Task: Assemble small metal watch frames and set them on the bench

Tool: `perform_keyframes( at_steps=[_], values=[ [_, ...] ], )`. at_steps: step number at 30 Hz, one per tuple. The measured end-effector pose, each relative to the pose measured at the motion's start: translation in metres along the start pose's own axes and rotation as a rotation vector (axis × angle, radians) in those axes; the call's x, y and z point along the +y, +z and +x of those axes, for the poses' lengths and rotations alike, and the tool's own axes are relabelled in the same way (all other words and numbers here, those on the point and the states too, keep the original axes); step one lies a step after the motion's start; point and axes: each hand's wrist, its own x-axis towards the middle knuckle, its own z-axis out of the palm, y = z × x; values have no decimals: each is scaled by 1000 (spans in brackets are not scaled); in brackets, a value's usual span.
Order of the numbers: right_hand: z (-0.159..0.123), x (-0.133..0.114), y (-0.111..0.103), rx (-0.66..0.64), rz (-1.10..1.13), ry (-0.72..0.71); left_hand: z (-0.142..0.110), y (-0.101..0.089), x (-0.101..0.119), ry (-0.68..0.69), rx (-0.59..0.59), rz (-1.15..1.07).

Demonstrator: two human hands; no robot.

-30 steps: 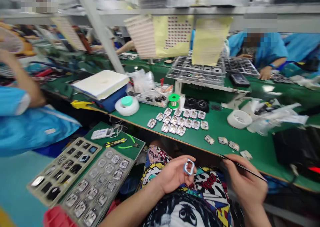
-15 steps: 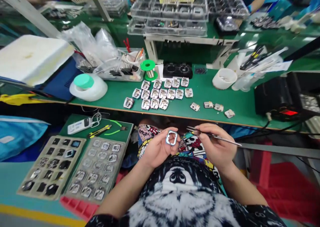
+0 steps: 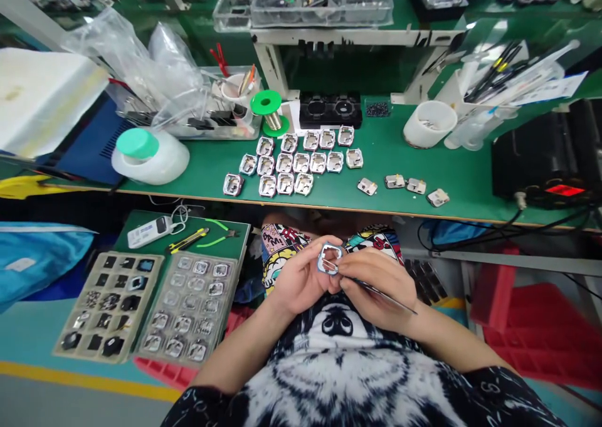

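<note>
The left hand (image 3: 301, 279) pinches a small blue-edged frame (image 3: 322, 254) by its rim, holding it tilted above the lap, in front of the worktop (image 3: 390, 157) rather than over it. The right hand (image 3: 376, 279) pinches a pair of tweezers (image 3: 383, 296), their tips inside the frame's opening.

The likeliest trouble, I judge, is a slip: the frame has only fingers behind it, so a hard push with the tips could twist it loose, and it could drop onto the patterned shorts (image 3: 278, 239) or past them to the floor. A skidding tip could also scratch the blue edge or prick a left finger. Four small metal blocks (image 3: 367, 186) lie near the worktop's front edge, where a passing forearm could sweep them off. The left elbow, swung outward, could bump the clear tray (image 3: 175, 300) of parts.

The left fingertips behind the frame are mostly hidden, and I cannot tell whether the tweezers grip anything or how far apart their tips stand. Details inside the rows of metal cases (image 3: 301, 163) are too small to read. The black box (image 3: 540, 163) is cut off at the right.
</note>
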Motion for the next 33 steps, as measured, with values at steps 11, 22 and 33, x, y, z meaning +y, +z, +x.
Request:
perform_keyframes(
  at_steps=[11,22,33],
  values=[
    [-2,3,5,26,-3,-18,1,-4,-3,19,-68,-27],
    [-4,4,6,17,-5,-34,-2,-7,-3,15,-44,-45],
    [-7,8,6,-9,17,-66,-2,-4,-3,0,-15,-52]
  ],
)
